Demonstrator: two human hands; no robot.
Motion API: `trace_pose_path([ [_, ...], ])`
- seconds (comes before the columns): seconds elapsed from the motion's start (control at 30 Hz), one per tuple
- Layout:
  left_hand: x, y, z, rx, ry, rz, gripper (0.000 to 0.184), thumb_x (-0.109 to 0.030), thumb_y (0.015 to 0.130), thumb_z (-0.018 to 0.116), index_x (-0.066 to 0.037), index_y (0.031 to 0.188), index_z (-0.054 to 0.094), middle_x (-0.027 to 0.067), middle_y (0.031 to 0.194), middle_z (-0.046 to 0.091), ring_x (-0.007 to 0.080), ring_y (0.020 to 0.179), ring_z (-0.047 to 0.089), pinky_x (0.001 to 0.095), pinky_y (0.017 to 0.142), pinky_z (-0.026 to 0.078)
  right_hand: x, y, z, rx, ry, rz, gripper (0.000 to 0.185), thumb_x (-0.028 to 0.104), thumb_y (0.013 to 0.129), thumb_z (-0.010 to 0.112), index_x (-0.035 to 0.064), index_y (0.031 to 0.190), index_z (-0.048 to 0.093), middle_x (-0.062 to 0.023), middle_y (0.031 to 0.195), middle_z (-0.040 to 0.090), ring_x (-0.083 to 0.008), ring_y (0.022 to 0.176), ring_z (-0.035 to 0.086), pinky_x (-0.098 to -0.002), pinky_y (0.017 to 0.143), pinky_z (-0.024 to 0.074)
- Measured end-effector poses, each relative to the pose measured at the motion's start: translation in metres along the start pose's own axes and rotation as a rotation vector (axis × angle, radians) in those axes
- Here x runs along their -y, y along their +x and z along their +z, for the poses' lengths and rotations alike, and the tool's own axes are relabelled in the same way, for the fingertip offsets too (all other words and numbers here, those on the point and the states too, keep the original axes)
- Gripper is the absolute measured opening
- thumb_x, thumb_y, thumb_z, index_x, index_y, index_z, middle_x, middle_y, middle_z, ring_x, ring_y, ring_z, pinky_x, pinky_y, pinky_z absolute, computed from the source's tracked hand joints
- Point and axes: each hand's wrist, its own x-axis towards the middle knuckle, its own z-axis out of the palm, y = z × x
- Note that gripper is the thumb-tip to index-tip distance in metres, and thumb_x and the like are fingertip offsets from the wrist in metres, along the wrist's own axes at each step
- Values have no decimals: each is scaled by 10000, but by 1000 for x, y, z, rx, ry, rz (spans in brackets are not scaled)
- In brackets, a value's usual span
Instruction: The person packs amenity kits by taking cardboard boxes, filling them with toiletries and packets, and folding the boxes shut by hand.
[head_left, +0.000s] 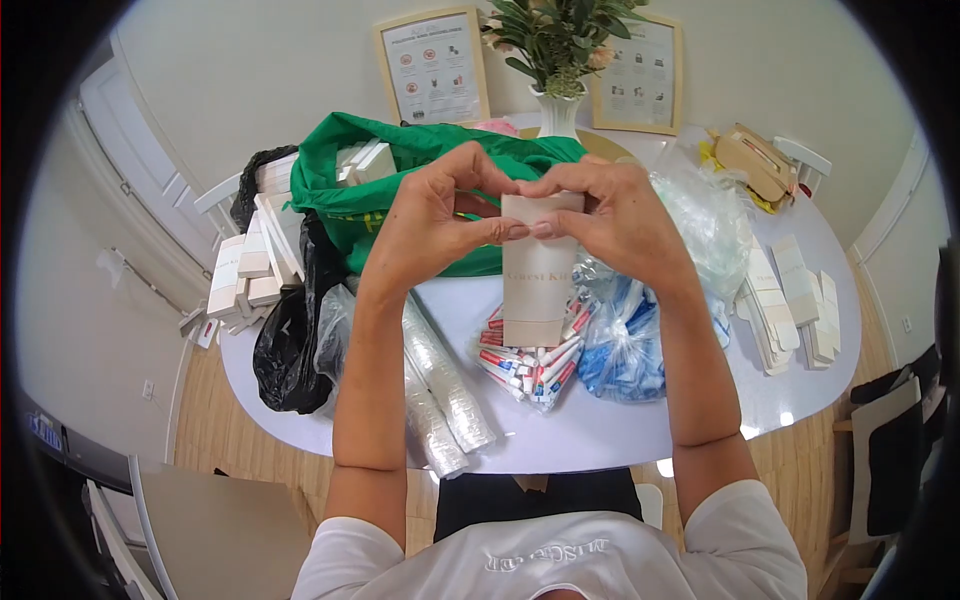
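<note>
While its long axis runs up and down the view, lower end towards the wearer, the slim carton (pixel 540 300) is held above the worktop (pixel 560 440), overlapping the bag of tubes (pixel 545 374). Its pale lettering reads upright — "Guest Kit". The left hand (pixel 440 222) and right hand (pixel 618 215) have fingers clamped on its upper end — thumbs across the printed face.

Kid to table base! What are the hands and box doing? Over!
Left hand and right hand: both gripping the top end of the box. Box: partly hiding tubes behind. No obstacle seen at the hands.
</note>
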Motion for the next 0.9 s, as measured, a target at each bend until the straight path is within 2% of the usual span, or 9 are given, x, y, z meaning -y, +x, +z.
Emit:
trace_pose_path([
  [0.07,-5,1,6,16,8,-10,354,-8,695,768,-12,947,519,75,915,627,141,798,637,239,657,531,-1,1,2,-38,58,-64,233,99,693,718,19,909,684,-128,785,670,-226,691,602,-327,650,471],
  [0.13,-9,0,6,-23,71,-16,383,5,699,754,-19,975,490,73,906,624,147,812,628,241,672,531,-15,5,6,-47,94,-106,208,90,734,719,25,929,686,-74,810,644,-133,704,587,-258,640,468],
  [0.23,-23,-4,8,-27,-12,-127,419,38,702,727,-14,1051,499,83,928,615,144,818,625,237,673,529,-4,4,7,-99,-43,-64,198,97,761,698,17,941,676,-76,792,644,-140,714,595,-261,647,472],
  [0.33,-34,-7,9,-92,3,-76,409,38,717,691,9,1099,547,81,969,607,138,829,619,235,686,519,7,-2,10,-226,-140,-232,218,100,772,694,10,968,661,-72,789,649,-138,718,597,-263,656,478],
  [0.43,-44,-16,-2,-269,-6,32,379,1,745,700,44,1090,551,95,987,605,144,842,613,236,693,518,28,-13,5,-221,147,-86,408,141,790,704,14,1151,563,-95,888,654,-140,789,605,-286,715,489],
  [0.6,-57,-27,-7,-491,-94,202,351,2,780,696,70,1086,536,122,995,603,162,866,620,254,692,545,34,-48,7,-125,88,-38,396,129,798,697,12,1145,547,-103,920,643,-127,833,594,-278,761,474],
  [0.73,-59,-27,26,-345,-70,204,331,-39,817,675,67,1093,526,126,989,600,172,878,624,261,714,546,25,-81,-7,-208,114,82,333,140,814,689,2,1089,561,-87,919,635,-101,836,576,-273,764,468],
  [0.8,-58,-24,40,-184,-63,9,354,-138,885,614,45,1168,505,115,1020,591,176,900,628,264,727,542,2,-100,-32,-351,-47,105,323,157,842,669,16,1118,576,-56,892,643,-80,806,569,-261,728,472],
  [0.9,-58,-24,44,-182,8,20,405,-230,904,596,33,1196,495,121,1083,572,177,923,623,274,739,536,-22,-135,-119,-739,56,499,393,207,874,642,57,1228,562,-11,830,644,-80,724,577,-243,667,480],
])
